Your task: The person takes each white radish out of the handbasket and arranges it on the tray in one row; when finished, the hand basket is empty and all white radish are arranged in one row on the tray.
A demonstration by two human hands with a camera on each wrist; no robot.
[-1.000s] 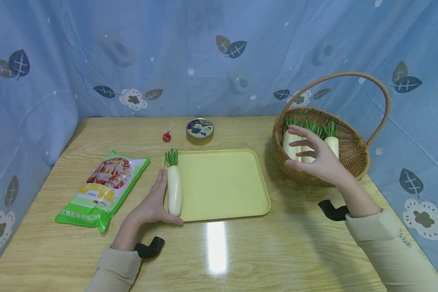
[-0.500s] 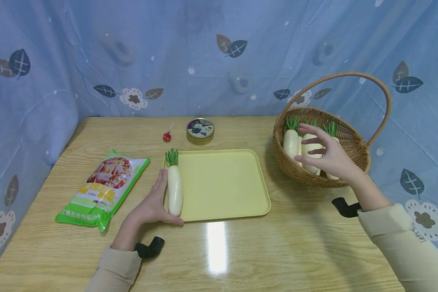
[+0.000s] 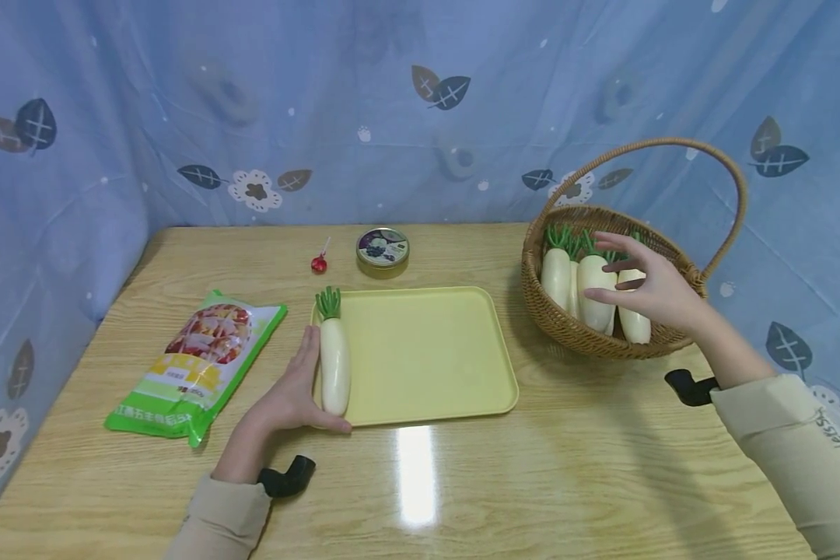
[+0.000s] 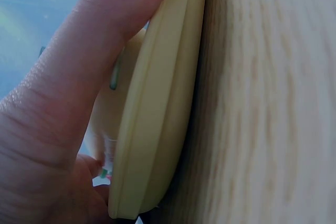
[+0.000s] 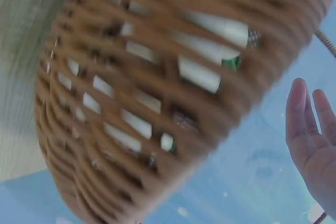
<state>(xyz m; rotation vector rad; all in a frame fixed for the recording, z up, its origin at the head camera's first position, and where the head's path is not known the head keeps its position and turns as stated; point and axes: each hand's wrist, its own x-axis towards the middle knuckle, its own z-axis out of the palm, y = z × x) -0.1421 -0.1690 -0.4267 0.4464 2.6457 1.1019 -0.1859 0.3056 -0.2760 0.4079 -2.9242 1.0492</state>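
In the head view, my left hand (image 3: 287,393) rests at the near left corner of a pale yellow tray (image 3: 427,350). Its straight fingers lie along the left side and its thumb along the front rim; the left wrist view has the thumb (image 4: 84,61) against the tray's edge (image 4: 157,103). A white radish (image 3: 334,365) with green leaves lies lengthwise on the tray beside that hand. My right hand (image 3: 654,292) hovers over a wicker basket (image 3: 567,330), fingers spread and holding nothing. Several white radishes (image 3: 593,292) sit in the basket, partly hidden by the hand.
The basket's tall handle (image 3: 735,179) arches up behind the right hand. A green-edged food bag (image 3: 199,365) lies left of the tray. Behind the tray are a red lollipop (image 3: 319,264) and a round tin (image 3: 382,249). A blue curtain (image 3: 364,78) hangs along the table's back.
My right hand has moved to the right across the basket, uncovering more of the radishes on the left. The left hand, the tray and its radish have stayed put.
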